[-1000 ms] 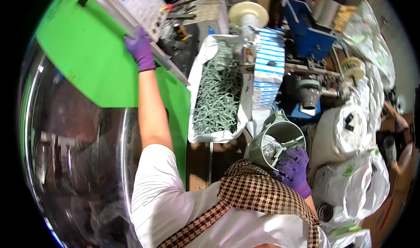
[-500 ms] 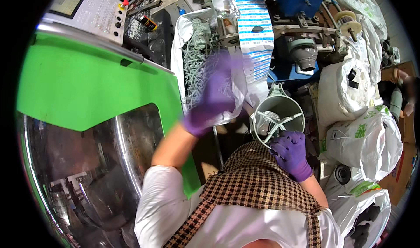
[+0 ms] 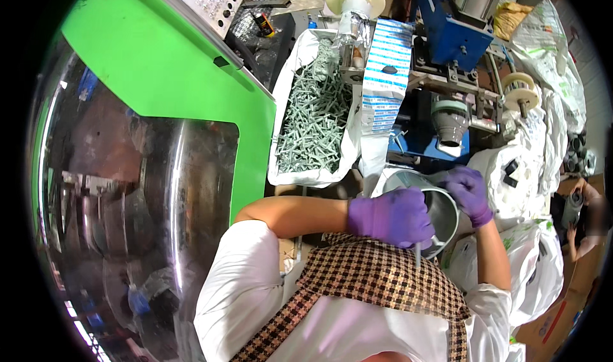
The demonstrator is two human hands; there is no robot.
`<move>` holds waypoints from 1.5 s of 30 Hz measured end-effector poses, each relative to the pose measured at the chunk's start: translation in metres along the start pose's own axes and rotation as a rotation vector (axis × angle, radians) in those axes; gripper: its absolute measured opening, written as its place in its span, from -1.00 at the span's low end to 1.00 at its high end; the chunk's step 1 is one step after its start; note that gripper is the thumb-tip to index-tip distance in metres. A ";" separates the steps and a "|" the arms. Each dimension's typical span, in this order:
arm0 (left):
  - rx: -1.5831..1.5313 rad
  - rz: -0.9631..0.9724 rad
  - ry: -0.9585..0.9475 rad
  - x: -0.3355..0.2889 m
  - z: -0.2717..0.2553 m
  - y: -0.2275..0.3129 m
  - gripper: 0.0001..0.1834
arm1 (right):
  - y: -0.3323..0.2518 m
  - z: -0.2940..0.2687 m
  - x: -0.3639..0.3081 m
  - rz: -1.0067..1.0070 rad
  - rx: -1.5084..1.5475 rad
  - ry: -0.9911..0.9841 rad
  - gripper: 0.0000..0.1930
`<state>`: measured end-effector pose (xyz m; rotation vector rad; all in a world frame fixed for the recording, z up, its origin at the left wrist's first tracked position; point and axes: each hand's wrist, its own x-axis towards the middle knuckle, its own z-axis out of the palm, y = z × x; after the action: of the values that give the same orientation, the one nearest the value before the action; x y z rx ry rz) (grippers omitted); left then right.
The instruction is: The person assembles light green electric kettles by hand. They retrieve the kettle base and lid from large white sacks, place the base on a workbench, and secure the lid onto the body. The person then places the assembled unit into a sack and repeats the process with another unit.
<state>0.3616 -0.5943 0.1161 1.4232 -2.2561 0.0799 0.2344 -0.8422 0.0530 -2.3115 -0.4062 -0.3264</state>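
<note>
My left hand [image 3: 397,217], in a purple glove, is closed at the near left side of a round grey plastic housing [image 3: 445,202]. A thin light-grey plastic piece [image 3: 418,254] pokes out below its fingers; the rest of that piece is hidden. The housing is tilted, its open mouth facing right and toward me. On its far right rim my right hand [image 3: 468,194], also gloved in purple, rests with curled fingers. Farther off, to the left, a white-lined bin [image 3: 314,180] holds many small grey plastic pieces [image 3: 314,125] of the same colour.
A green machine [image 3: 191,84] with a clear window fills the left. Beyond the bin stand a label strip [image 3: 387,68] on a roll and a blue press [image 3: 450,33] bearing a grey fixture [image 3: 449,122]. White sacks [image 3: 511,177] crowd the right, where another person's arm [image 3: 582,244] shows.
My left hand has come back from the bin to the housing. The housing has tipped over to the right, and my right hand has shifted from its near rim to its far right side.
</note>
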 end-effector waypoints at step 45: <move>0.396 -0.650 0.770 -0.106 0.034 -0.157 -0.78 | -0.157 0.068 0.035 -0.266 -0.586 -0.077 -0.77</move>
<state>0.5226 -0.5874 0.0117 1.8409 -1.1384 0.7477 0.2141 -0.6816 0.1191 -2.8493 -0.7383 -0.5455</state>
